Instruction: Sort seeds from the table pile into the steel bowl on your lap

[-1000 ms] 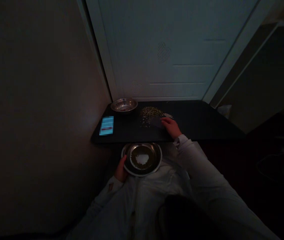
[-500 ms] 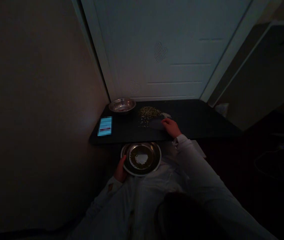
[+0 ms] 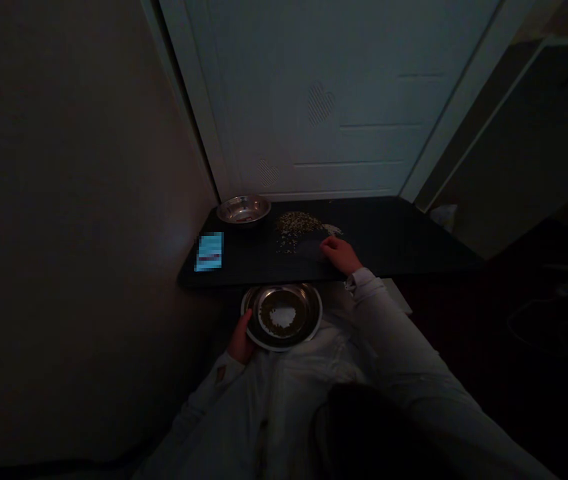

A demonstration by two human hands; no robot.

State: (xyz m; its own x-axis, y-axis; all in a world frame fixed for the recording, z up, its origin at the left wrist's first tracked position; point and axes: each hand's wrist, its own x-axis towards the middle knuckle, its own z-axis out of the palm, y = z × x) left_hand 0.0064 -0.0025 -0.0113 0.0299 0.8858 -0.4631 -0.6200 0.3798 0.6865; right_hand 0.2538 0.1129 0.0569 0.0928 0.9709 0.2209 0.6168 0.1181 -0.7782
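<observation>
My left hand [image 3: 241,340] grips the left rim of a shiny steel bowl [image 3: 314,325], which is held just below the near edge of the dark table. Small greenish grains or beans [image 3: 269,323] lie in a ring around its pale bottom. Over the table, my right hand [image 3: 339,255] is closed, fingertips pinched together and pointing left. Its fingertips meet the right end of a faint grey rounded patch [image 3: 307,250]; the dim light hides what is pinched. Beyond lies a heap of mixed yellow-green grains [image 3: 298,223], with a small pale pile [image 3: 333,229] at its right.
A second steel bowl [image 3: 244,211] stands at the table's back left corner. In front of it lies a blurred light-blue rectangle [image 3: 209,252]. The dark tabletop [image 3: 404,240] reaches back to a white door [image 3: 364,100]. A brown wall [image 3: 89,200] runs along the left.
My right hand has shifted very slightly left. The left hand and its bowl have stayed almost in place.
</observation>
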